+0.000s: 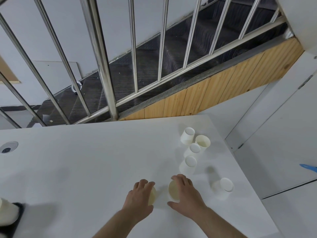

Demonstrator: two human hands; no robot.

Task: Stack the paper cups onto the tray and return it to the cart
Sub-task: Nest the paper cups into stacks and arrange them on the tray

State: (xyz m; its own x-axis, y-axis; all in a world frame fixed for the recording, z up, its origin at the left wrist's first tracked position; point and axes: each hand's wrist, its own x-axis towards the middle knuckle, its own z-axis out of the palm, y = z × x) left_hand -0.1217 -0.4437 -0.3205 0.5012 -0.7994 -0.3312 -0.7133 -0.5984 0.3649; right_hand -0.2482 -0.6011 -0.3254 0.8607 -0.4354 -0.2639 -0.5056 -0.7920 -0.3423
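The left hand (139, 197) grips one paper cup (152, 194) and the right hand (185, 194) another cup (173, 190) on the table (85, 160); both cups lie tipped, mouths facing each other. Beyond the right hand, five more cups (187, 164) stand mostly upside down.

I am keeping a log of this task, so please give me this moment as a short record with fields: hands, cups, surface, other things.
left hand: left hand has its grip around a paper cup
right hand: right hand has its grip on a second cup, mouth facing left
loose cups: five, in a line on the right; most upside down, one upright
surface: white table
other: cup stack at the left edge; metal railing behind
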